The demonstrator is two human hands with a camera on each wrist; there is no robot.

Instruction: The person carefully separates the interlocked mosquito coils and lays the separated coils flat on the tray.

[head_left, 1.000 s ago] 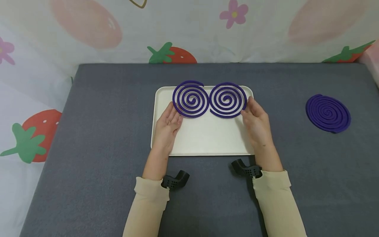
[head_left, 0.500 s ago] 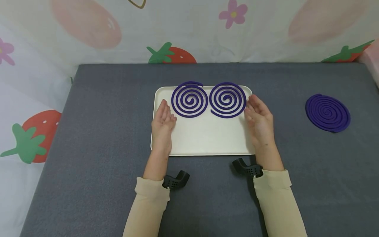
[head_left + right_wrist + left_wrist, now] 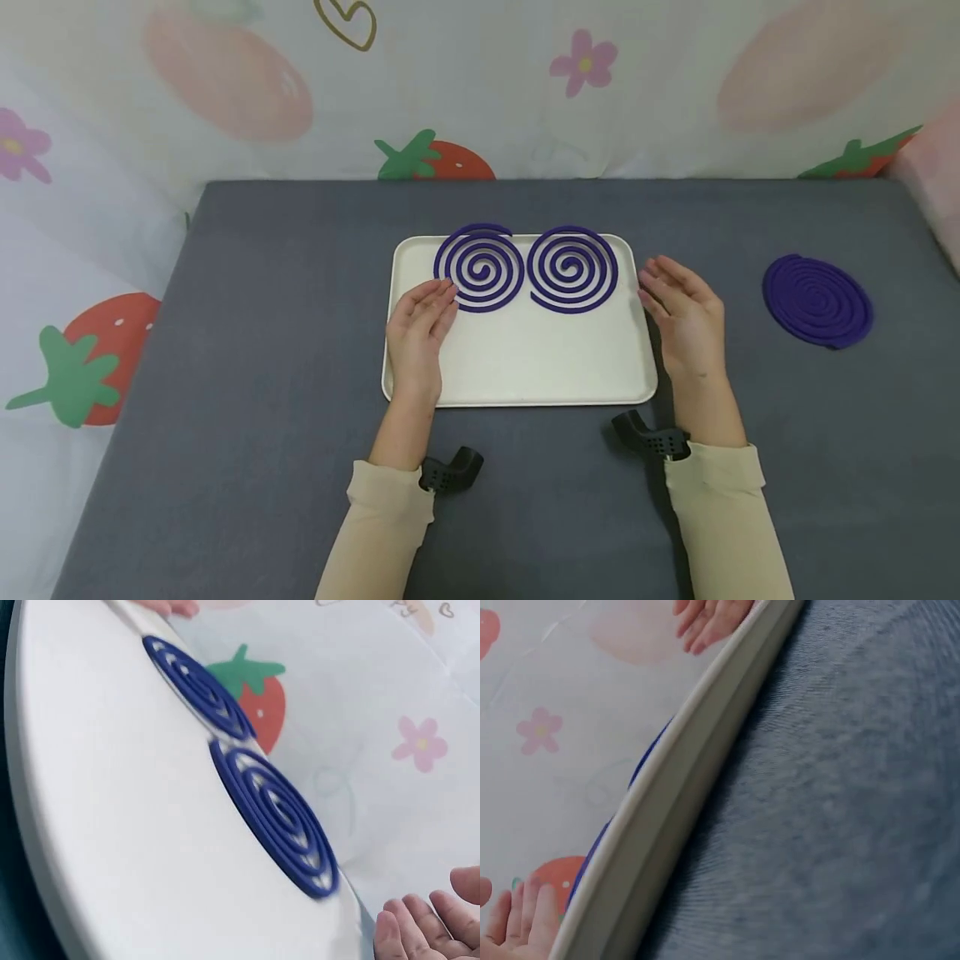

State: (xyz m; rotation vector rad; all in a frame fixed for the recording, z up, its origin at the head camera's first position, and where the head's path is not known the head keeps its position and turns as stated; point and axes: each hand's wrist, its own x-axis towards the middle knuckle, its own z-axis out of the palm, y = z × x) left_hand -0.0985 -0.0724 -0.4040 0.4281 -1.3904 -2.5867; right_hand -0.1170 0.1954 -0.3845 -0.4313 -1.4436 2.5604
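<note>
Arrangement of two indigo spiral coils between a person's hands; in the head view, 12 o'clock points away from the person. The left spiral coil (image 3: 487, 268) lies at 11 o'clock of the centre of a white rectangular tray (image 3: 540, 358), and the right spiral coil (image 3: 573, 265) at 1 o'clock. They lie just beside each other, their upper turns overlapping the tray's far rim in this view. The loose outer end of the left spiral coil points to between 1 and 2 o'clock, that of the right spiral coil to 8 o'clock.

The left hand (image 3: 416, 337) has relaxed, slightly bent fingers and grasps nothing; the left spiral coil is at 1 to 2 o'clock from it. Its fingertips overlap that coil's outer turn at 8 o'clock, though contact cannot be told. The right hand (image 3: 688, 321), also loosely extended and without a hold, is just beside the tray's right rim; the right spiral coil lies at 10 o'clock from it, apart from the fingers.

At 3 o'clock from the right hand, a tightly wound indigo spiral disc (image 3: 817, 302) rests on the grey cloth-covered table (image 3: 262, 375).
</note>
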